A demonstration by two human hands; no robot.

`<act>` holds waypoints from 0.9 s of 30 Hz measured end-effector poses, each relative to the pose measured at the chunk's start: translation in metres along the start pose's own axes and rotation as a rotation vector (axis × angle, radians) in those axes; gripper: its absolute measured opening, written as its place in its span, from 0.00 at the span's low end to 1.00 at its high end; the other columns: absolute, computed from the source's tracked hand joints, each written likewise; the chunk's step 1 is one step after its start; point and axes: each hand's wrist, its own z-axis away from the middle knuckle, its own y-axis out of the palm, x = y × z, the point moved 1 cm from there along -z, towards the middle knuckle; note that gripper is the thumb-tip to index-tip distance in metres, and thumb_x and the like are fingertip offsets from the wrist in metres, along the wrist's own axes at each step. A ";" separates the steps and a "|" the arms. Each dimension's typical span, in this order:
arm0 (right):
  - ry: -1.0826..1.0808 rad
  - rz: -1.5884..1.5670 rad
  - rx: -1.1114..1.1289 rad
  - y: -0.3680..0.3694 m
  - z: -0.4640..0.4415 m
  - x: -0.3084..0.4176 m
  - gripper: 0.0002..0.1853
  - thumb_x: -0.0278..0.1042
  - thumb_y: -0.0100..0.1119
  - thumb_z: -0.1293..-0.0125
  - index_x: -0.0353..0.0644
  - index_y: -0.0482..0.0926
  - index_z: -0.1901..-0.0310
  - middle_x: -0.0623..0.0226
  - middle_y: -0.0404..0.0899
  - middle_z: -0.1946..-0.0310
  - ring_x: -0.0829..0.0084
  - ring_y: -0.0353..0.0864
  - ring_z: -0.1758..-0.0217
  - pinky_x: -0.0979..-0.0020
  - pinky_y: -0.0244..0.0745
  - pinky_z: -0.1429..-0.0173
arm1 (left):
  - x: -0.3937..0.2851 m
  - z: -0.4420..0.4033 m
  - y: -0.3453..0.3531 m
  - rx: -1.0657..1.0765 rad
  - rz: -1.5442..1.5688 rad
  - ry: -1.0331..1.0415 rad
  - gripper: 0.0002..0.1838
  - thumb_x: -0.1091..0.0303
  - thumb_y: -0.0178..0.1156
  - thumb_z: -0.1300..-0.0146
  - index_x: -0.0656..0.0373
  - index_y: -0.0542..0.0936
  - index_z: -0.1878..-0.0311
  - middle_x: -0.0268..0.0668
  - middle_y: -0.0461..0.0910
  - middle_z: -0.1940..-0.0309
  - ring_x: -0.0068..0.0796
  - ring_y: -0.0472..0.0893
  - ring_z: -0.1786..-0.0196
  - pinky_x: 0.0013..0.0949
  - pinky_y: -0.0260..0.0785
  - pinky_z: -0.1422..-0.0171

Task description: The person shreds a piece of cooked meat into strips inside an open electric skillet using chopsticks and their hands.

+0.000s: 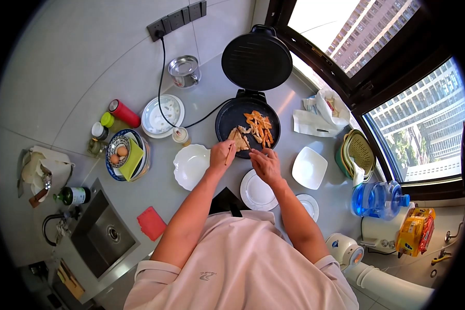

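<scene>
Head view: pale food piece [237, 138] beside orange strips [260, 126] inside an open griddle [228, 118], left fingers [228, 147] pinching a thin stick [227, 158], right fingers [259, 156] bent, grip unclear, piece apparently being worked, next move wanting steadiness.

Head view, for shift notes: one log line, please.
griddle: lid raised | orange strips: inside | left hand: gripping stick | right hand: griddle edge

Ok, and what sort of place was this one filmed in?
Most likely a home kitchen: a sink is set into the counter, an electric griddle stands open with food on it, and eggs sit in a bowl.
</scene>
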 end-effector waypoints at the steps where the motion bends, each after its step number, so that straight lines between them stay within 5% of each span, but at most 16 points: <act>1: 0.003 0.012 0.001 0.000 0.002 0.000 0.10 0.32 0.73 0.31 0.47 0.90 0.49 0.72 0.93 0.44 0.63 0.84 0.47 0.60 0.76 0.46 | -0.002 -0.001 0.000 0.007 0.002 -0.007 0.09 0.64 0.64 0.26 0.59 0.89 0.56 0.53 0.88 0.66 0.61 0.88 0.61 0.54 0.81 0.57; 9: -0.029 0.081 -0.007 0.006 0.013 -0.003 0.08 0.33 0.71 0.29 0.47 0.88 0.51 0.70 0.93 0.44 0.62 0.85 0.44 0.60 0.76 0.46 | -0.007 -0.006 -0.001 0.098 0.011 -0.115 0.13 0.61 0.67 0.28 0.58 0.90 0.49 0.54 0.89 0.63 0.60 0.90 0.57 0.51 0.82 0.53; 12: -0.067 0.091 0.006 0.009 0.017 -0.002 0.08 0.32 0.70 0.29 0.45 0.88 0.51 0.69 0.93 0.44 0.62 0.85 0.44 0.59 0.77 0.47 | -0.011 -0.006 -0.001 0.057 0.031 -0.070 0.12 0.62 0.62 0.25 0.61 0.88 0.56 0.52 0.88 0.67 0.60 0.89 0.61 0.52 0.81 0.57; 21: -0.074 0.050 0.006 0.011 0.023 -0.001 0.09 0.30 0.70 0.30 0.43 0.86 0.50 0.65 0.92 0.46 0.59 0.84 0.44 0.58 0.78 0.46 | -0.002 -0.007 0.004 0.038 -0.011 -0.101 0.13 0.60 0.64 0.25 0.60 0.90 0.55 0.53 0.89 0.65 0.60 0.90 0.59 0.52 0.82 0.56; 27: -0.006 0.064 -0.029 0.008 0.027 -0.007 0.08 0.29 0.69 0.30 0.41 0.86 0.51 0.63 0.93 0.45 0.59 0.84 0.45 0.57 0.78 0.46 | 0.020 -0.009 -0.002 0.043 0.024 -0.156 0.14 0.59 0.67 0.27 0.59 0.91 0.51 0.49 0.91 0.65 0.51 0.93 0.60 0.45 0.83 0.54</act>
